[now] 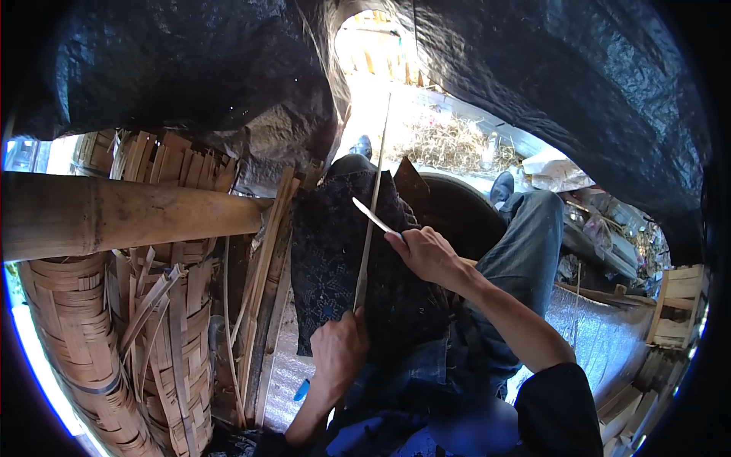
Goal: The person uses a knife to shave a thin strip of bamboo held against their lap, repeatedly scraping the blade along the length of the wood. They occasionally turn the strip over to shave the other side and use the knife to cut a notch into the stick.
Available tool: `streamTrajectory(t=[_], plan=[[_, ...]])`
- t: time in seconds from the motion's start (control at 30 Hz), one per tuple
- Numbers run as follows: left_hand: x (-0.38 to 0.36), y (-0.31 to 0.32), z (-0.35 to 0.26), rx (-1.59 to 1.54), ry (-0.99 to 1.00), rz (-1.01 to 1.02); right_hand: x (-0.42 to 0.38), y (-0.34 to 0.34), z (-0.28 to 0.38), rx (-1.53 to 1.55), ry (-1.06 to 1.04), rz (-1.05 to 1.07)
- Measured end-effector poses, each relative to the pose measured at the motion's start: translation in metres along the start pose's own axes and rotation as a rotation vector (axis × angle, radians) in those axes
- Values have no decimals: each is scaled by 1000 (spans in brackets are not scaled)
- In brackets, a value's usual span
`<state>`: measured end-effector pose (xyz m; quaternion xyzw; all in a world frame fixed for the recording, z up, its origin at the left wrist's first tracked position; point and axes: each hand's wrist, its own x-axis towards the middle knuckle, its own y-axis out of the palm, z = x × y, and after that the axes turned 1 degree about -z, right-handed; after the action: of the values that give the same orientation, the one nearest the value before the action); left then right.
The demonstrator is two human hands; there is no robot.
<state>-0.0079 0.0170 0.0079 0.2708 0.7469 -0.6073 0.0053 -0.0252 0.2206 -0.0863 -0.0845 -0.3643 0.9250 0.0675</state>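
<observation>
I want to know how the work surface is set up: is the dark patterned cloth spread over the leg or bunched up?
Spread. The dark patterned cloth lies flat across the thigh, under the bamboo strip and the knife.

The knife (373, 216) handle is hidden inside the right hand's (428, 255) grip; the bamboo strip's (373, 206) lower end vanishes under the left hand (339, 352).

The lap (426, 320) carries the work: a dark patterned cloth (335, 266) is spread over the left thigh, and a thin bamboo strip (371, 221) lies along it, reaching past the knee. Beside the legs, the ground bears a silvery mat (289, 373), loose bamboo slats (263, 305) leaning upright, and woven baskets (84, 343) under a thick bamboo pole (114, 213).
</observation>
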Motion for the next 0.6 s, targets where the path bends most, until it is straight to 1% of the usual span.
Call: streamTrajectory(t=[0.03, 0.07, 0.1, 0.13, 0.2, 0.27, 0.3, 0.33, 0.4, 0.43, 0.5, 0.53, 0.6], plan=[[-1, -2, 3, 2, 2, -5, 3, 1, 0, 1, 0, 44], [-3, -4, 7, -171, -61, 59, 4, 1, 0, 2, 3, 92], [-4, -6, 10, -346, -127, 122, 6, 0, 2, 1, 2, 94], [-5, -7, 12, -348, -128, 121, 10, -1, 5, 6, 18, 104], [-8, -9, 16, -503, -156, 174, 19, -1, 7, 18, 34, 121], [-14, -10, 16, -534, -177, 174, 30, -1, 5, -2, -1, 72], [-15, -11, 16, -566, -195, 172, 33, -1, 4, 37, -29, 30], [-15, -11, 17, -564, -196, 173, 31, -3, 4, 40, -28, 31], [-14, -11, 20, -638, -280, 272, 27, -7, 7, 140, -28, 97], [-13, -9, 22, -644, -295, 267, 20, -9, 10, 141, -35, 112], [-8, -5, 23, -698, -278, 288, 3, -9, 14, 38, -106, 116], [-9, -5, 23, -698, -277, 292, 1, -9, 15, 38, -102, 116], [-6, -5, 18, -561, -148, 183, -2, -11, 14, -82, -10, 105]])
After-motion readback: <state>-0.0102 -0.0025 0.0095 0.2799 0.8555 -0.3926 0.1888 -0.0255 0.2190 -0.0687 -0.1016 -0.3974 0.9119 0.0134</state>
